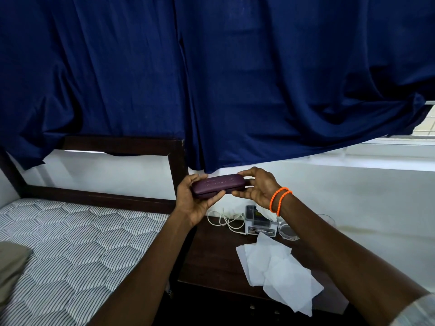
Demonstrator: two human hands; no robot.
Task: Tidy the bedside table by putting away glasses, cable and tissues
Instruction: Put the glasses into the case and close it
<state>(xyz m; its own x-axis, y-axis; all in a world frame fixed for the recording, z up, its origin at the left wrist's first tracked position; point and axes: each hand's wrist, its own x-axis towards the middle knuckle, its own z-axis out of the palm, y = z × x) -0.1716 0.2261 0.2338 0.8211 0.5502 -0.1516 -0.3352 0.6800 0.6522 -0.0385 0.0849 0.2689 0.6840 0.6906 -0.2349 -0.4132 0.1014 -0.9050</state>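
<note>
A dark purple glasses case [217,186], closed, is held up in front of the blue curtain, above the bedside table [211,262]. My left hand [193,198] grips its left end, thumb under the front edge. My right hand [256,188] pinches its right end, with two orange bands on that wrist. No glasses are visible outside the case. A white cable [226,220] lies tangled at the table's back. Several loose white tissues [277,267] are spread over the table's right front. A tissue box [259,223] stands at the back.
A clear drinking glass [288,229] stands right of the tissue box, partly behind my right forearm. The bed with a striped mattress [70,243] and dark wooden headboard [122,144] lies to the left. A blue curtain [211,78] hangs over the wall and window.
</note>
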